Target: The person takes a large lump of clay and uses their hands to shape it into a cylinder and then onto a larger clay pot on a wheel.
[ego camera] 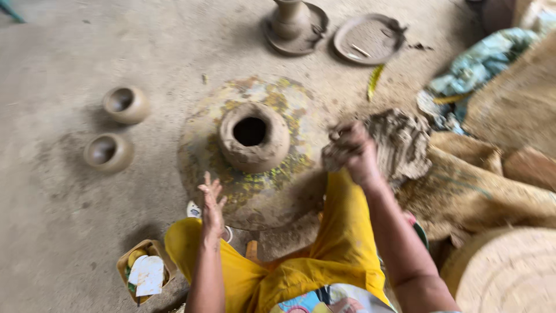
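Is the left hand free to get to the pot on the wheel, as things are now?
Probably yes. The left hand is open and holds nothing, at the near edge of the wheel. Nothing lies between it and the pot in the middle.

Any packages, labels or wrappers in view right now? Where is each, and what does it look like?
Small box: on the floor at lower left, beside the yellow-clad knee; open-topped, brown, holding yellow items and a white paper sheet.
Crumpled plastic wrap: upper right, by the sacks; pale blue-green, bunched.
No signs or screens.
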